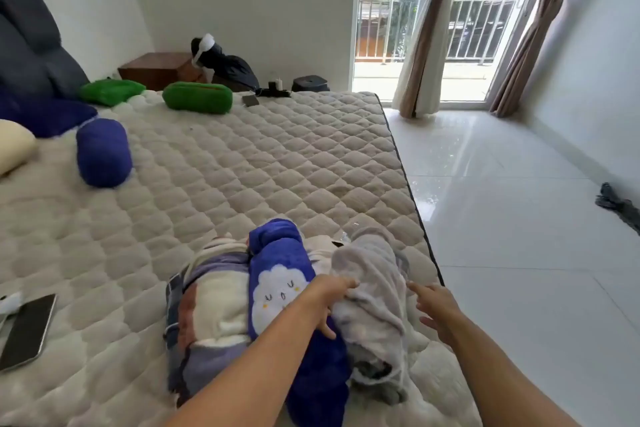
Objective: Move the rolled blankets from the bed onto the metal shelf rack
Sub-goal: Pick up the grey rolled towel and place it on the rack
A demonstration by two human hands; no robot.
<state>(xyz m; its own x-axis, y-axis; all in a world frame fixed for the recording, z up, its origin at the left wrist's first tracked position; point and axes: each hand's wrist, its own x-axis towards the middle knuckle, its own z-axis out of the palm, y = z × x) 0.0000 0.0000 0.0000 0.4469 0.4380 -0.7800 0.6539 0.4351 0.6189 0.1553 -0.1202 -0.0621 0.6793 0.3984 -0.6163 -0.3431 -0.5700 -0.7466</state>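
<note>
Three rolled blankets lie side by side at the near edge of the quilted bed (225, 166): a patchwork one (211, 308) on the left, a blue one with a white cloud face (280, 274) in the middle, a pale grey one (374, 288) on the right. My left hand (329, 302) rests on the grey roll's left side, fingers spread against it. To the right of that roll hovers my right hand (438, 310), open and apart from it. Further up the bed lie another blue roll (104, 152) and two green rolls (197, 97) (110, 91). The metal shelf rack is out of view.
A phone (26, 331) lies on the bed at the left edge, and a cream pillow (12, 146) near the dark headboard (27, 35). A wooden nightstand (156, 69) stands behind the bed. White tiled floor (519, 218) extends right toward glass balcony doors (433, 21) with brown curtains.
</note>
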